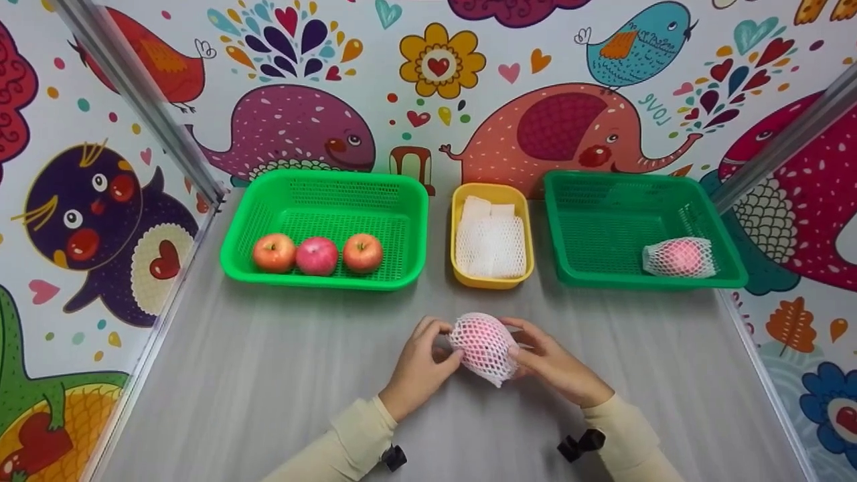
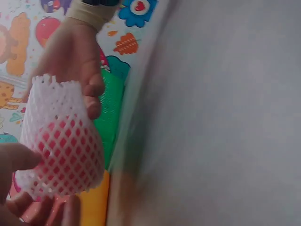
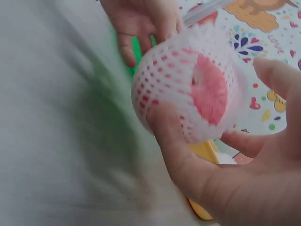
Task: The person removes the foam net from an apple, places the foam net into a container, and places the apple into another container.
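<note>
Between both hands is a pinkish-red apple point(image 1: 481, 338) wrapped in a white foam net point(image 1: 497, 371). My left hand point(image 1: 416, 368) grips its left side, the thumb point(image 2: 21, 157) pressing on the mesh and the fingers beneath in the left wrist view. On the other side my right hand point(image 1: 561, 369) holds it, with the thumb point(image 3: 164, 122) against the net and a finger behind. Through an opening in the net, bare red skin and the stem hollow show in the right wrist view. A ragged net edge stands past the fruit in the left wrist view.
A bright green basket point(image 1: 325, 281) at the back left holds three apples point(image 1: 317, 256). In the middle, a yellow basket point(image 1: 492, 282) contains flat white foam nets point(image 1: 492, 244). The dark green basket point(image 1: 643, 278) at right has one net-wrapped apple point(image 1: 681, 257). Patterned walls border the grey table.
</note>
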The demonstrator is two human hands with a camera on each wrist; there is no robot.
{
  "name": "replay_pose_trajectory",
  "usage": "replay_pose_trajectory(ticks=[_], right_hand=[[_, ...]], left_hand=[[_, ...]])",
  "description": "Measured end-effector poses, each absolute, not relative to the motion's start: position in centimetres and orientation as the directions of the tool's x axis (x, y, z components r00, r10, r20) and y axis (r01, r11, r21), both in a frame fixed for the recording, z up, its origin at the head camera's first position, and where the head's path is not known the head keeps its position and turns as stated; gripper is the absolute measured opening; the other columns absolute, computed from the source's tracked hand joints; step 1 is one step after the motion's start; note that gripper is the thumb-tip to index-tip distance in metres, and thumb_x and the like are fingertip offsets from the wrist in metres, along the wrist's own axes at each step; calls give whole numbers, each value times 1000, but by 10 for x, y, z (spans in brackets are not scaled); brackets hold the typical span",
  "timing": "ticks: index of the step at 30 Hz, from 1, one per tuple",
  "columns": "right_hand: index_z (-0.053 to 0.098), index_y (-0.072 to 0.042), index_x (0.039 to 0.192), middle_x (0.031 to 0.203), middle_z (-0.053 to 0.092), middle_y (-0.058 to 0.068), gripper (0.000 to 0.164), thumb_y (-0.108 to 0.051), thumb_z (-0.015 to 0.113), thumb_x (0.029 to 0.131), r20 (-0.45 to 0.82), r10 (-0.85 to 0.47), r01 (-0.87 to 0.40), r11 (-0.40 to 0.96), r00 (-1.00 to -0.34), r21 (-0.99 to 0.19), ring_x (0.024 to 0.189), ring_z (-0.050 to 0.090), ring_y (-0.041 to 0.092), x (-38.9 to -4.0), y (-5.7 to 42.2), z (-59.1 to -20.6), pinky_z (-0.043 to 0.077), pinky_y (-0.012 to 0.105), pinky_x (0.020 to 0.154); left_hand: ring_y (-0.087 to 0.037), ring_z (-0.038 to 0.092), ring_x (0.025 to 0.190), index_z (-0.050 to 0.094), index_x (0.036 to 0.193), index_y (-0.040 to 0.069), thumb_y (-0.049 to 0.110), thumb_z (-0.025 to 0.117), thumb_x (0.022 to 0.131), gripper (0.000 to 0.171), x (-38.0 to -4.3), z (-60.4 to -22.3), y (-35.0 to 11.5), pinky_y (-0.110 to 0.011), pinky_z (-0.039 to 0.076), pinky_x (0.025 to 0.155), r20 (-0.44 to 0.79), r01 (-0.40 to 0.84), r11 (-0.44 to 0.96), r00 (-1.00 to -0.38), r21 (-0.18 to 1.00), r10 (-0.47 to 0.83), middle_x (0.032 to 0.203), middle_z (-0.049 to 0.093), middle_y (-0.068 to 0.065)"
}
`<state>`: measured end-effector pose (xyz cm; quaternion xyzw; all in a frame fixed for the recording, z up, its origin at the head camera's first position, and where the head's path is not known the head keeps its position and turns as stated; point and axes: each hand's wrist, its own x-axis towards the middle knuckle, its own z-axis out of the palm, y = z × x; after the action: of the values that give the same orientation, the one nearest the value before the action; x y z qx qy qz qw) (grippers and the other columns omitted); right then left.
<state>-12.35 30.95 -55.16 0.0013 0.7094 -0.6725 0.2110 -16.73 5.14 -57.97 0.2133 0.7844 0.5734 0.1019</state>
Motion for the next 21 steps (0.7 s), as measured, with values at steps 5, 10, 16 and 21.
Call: replay_pose_trajectory(ticks=[5, 10, 16, 21], right_hand=[[31, -12, 157, 152, 41, 16, 78, -28, 73, 94, -268, -226, 209, 255, -937, -944, 128, 50, 30, -121, 298, -556, 46, 48, 99], [36, -2, 154, 143, 47, 19, 90, -32, 84, 84, -146, -206, 30, 477, -968, -878, 123, 51, 29, -119, 291, -564, 44, 48, 100], [46, -2, 148, 133, 56, 14, 84, -30, 87, 80, -53, -173, -53, 559, -984, -827, 115, 55, 26, -119, 289, -568, 47, 48, 95], [48, -2, 146, 135, 58, 11, 81, -30, 86, 80, -24, -193, -88, 548, -981, -832, 120, 55, 25, -122, 287, -569, 45, 49, 99]], left_hand=[[-9, 55, 109, 64, 116, 20, 18, 80, 88, 32, -166, -581, 54, -31, 51, 89, 231, 399, 289, -849, 870, 476, 120, 52, 8], [-10, 58, 107, 64, 127, 22, 11, 71, 94, 35, -163, -587, 52, -30, 52, 86, 232, 438, 266, -795, 859, 561, 132, 50, 6], [-8, 62, 99, 61, 136, 23, 0, 58, 99, 44, -161, -593, 50, -22, 55, 76, 156, 367, 229, -769, 902, 620, 143, 46, 3], [-6, 64, 87, 59, 137, 18, -5, 65, 94, 49, -163, -596, 48, -20, 55, 69, 147, 349, 223, -775, 910, 615, 142, 45, -2]])
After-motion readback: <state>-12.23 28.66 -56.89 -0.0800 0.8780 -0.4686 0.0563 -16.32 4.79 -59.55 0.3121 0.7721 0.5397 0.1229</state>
